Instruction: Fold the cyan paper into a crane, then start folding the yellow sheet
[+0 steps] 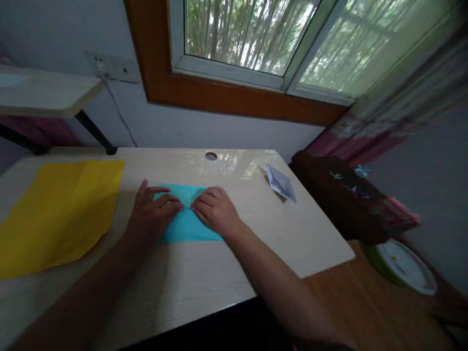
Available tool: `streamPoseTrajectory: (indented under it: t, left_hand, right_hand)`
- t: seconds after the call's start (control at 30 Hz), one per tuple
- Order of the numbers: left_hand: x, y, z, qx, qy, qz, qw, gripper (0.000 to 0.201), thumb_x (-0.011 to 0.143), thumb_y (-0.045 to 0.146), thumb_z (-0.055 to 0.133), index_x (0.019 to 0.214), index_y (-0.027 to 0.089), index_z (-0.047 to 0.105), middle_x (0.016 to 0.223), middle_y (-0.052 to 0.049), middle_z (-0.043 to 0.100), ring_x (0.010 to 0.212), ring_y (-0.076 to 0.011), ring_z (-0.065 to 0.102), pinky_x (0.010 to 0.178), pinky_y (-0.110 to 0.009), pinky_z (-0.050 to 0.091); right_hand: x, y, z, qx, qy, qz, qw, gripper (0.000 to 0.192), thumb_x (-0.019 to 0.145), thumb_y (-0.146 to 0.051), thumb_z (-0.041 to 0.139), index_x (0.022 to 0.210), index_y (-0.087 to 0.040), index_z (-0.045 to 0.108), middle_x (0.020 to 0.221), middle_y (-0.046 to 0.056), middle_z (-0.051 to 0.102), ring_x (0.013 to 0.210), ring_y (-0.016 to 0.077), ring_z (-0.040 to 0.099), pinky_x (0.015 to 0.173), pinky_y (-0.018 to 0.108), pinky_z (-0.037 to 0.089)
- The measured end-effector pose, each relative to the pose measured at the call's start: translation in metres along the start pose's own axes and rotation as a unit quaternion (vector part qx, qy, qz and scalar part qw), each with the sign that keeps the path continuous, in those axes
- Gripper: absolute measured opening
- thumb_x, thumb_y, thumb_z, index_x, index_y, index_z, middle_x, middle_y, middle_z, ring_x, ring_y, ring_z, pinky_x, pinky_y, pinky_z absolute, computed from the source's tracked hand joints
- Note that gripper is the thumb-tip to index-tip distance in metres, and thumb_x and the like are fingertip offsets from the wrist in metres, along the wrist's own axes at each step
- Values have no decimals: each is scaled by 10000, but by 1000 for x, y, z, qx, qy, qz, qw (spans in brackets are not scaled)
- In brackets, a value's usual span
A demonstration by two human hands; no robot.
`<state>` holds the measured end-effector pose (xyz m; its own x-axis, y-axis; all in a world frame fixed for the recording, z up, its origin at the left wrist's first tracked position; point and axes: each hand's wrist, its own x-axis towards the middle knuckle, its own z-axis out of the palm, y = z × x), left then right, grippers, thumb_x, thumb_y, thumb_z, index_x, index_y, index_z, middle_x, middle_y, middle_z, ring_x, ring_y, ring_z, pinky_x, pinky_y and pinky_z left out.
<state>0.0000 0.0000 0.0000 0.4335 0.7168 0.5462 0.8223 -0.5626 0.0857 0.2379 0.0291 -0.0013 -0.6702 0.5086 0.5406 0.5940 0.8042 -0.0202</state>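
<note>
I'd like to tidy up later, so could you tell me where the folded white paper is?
The folded white paper lies at the desk's far right, beyond the right hand.

left hand (pixel 151 214) flat, right hand (pixel 215 210) flat, fingertips meeting

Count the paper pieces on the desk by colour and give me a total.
Yellow sheet: 1
Blue paper, under the left hand and right hand: 1
White folded paper: 1
Total: 3
</note>
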Motion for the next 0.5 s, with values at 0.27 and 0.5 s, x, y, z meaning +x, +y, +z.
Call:
streamPoseTrajectory:
  t: [0.27, 0.5]
  left_hand:
    - [1, -7, -1, -70, -28, -30, 997, 141, 951, 273, 642, 898, 266, 772, 960, -15, 790, 1134, -297, 623, 1214, -620, 223]
    - [-1, -19, 6, -81, -2, -36, 996, 183, 968, 322, 611, 911, 255, 771, 969, -40, 775, 1012, -271, 643, 1167, -551, 335]
  right_hand:
    - [-1, 7, -5, 20, 2, 23, 1000, 248, 1023, -353, 577, 927, -214, 759, 939, 37, 769, 936, 228, 569, 889, 401, 404]
    - [-12, 32, -13, 47, -19, 55, 997, 255, 1015, -377, 582, 941, -217, 765, 963, 66, 756, 973, 239, 582, 884, 396, 426]
